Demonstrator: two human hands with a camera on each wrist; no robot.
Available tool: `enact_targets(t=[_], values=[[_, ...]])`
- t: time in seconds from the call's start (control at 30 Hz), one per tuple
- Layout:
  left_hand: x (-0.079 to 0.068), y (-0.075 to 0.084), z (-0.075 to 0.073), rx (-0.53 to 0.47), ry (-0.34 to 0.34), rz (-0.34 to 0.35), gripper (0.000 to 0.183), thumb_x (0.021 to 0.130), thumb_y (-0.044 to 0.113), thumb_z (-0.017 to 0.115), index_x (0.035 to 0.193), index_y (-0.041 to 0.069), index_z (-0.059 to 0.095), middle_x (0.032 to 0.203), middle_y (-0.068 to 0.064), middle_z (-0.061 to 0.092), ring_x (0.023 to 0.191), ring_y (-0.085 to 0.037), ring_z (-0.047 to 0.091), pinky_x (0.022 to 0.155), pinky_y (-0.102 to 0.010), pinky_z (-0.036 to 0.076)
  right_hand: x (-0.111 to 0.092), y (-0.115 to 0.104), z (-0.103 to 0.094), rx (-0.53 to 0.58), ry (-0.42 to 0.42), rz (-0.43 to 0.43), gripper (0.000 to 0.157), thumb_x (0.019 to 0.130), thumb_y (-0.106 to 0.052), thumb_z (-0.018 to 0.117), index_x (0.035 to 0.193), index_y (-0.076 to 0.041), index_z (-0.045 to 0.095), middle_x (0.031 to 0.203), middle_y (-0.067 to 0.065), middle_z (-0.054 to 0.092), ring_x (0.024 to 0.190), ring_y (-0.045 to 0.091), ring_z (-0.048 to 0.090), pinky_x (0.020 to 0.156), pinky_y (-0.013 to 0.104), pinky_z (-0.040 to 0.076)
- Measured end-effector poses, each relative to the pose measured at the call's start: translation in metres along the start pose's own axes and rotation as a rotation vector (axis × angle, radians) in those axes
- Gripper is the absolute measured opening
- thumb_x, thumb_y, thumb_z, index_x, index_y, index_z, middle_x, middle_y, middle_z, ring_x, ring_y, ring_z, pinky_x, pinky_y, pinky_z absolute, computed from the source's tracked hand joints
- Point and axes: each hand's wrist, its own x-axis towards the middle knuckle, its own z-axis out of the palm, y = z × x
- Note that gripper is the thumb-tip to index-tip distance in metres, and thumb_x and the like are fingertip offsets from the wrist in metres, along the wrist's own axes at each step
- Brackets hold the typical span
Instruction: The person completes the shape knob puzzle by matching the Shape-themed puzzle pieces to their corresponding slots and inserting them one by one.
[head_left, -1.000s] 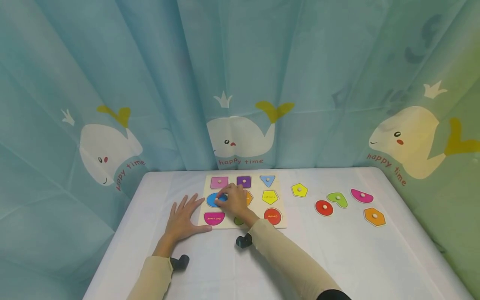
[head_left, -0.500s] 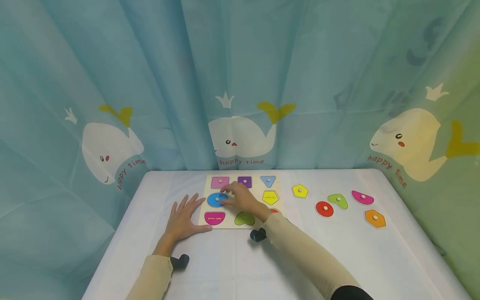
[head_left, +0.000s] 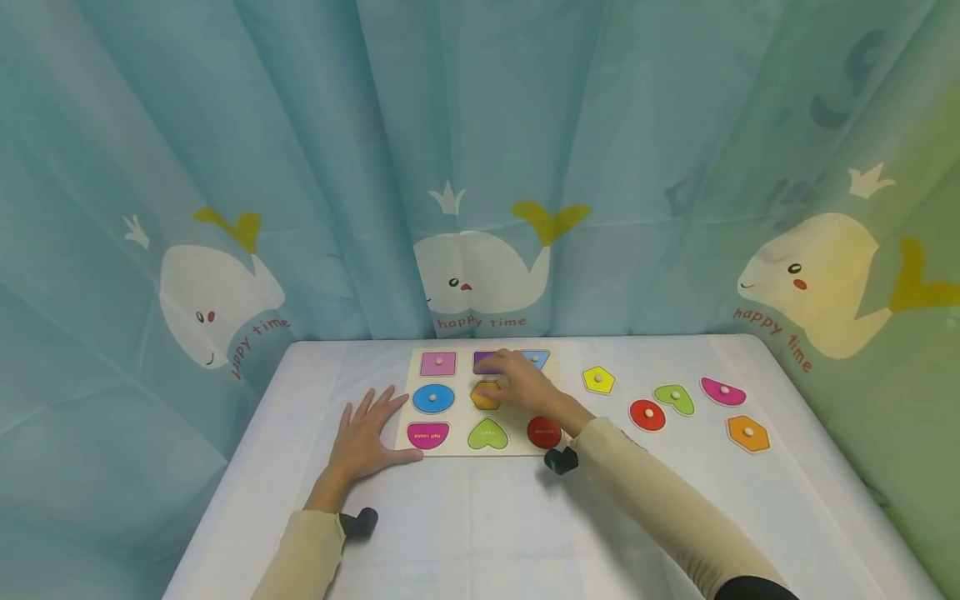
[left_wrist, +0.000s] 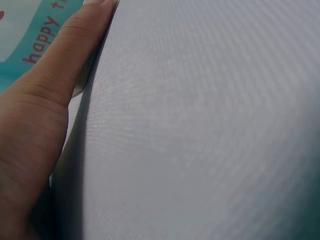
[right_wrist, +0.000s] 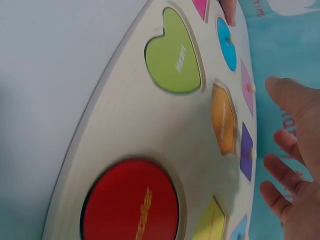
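A cream shape-puzzle board (head_left: 461, 417) lies on the table. In it sit a blue oval piece (head_left: 432, 398), a pink rectangle piece (head_left: 438, 363), a purple square piece (right_wrist: 246, 152) and a light blue triangle piece (head_left: 536, 358), each with a knob. The heart recess (right_wrist: 175, 55), circle recess (right_wrist: 132, 202) and hexagon recess (right_wrist: 223, 120) show printed words. My left hand (head_left: 363, 437) rests with spread fingers at the board's left edge, thumb by its near corner. My right hand (head_left: 525, 387) hovers over the board's middle, holding nothing, fingers loosely bent.
Right of the board lie loose knobbed pieces: a yellow pentagon (head_left: 599, 380), a red circle (head_left: 647, 415), a green heart (head_left: 674, 399), a magenta half round (head_left: 723, 392) and an orange hexagon (head_left: 748, 433). A whale-print curtain (head_left: 480, 167) hangs behind the white table (head_left: 450, 533).
My right hand has let go of the blue oval, which now lies fully in sight on the board, and has moved right and up. My left hand stays in place.
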Motion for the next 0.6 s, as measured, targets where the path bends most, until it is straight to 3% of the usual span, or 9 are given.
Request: enact_targets(t=[0.3, 0.6], values=[[-0.001, -0.002, 0.002, -0.019, 0.02, 0.008, 0.105, 0.069, 0.07, 0.08, 0.156, 0.021, 0.046, 0.167, -0.012, 0.032, 0.155, -0.042, 0.014, 0.119, -0.072, 0.003, -0.026, 0.018, -0.021, -0.064, 0.044, 0.041, 0.043, 0.092, -0.027, 0.079, 0.132, -0.014, 0.068, 0.134, 0.009, 0.063, 0.118, 0.029, 0.059, 0.101, 0.048, 0.053], [-0.002, -0.003, 0.002, -0.015, 0.037, 0.021, 0.106, 0.069, 0.07, 0.08, 0.156, 0.021, 0.046, 0.166, -0.012, 0.033, 0.155, -0.042, 0.015, 0.119, -0.071, 0.003, -0.071, 0.054, -0.059, -0.065, 0.193, 0.044, 0.042, 0.089, -0.02, 0.082, 0.128, -0.008, 0.07, 0.123, 0.014, 0.066, 0.106, 0.037, 0.062, 0.091, 0.052, 0.053]])
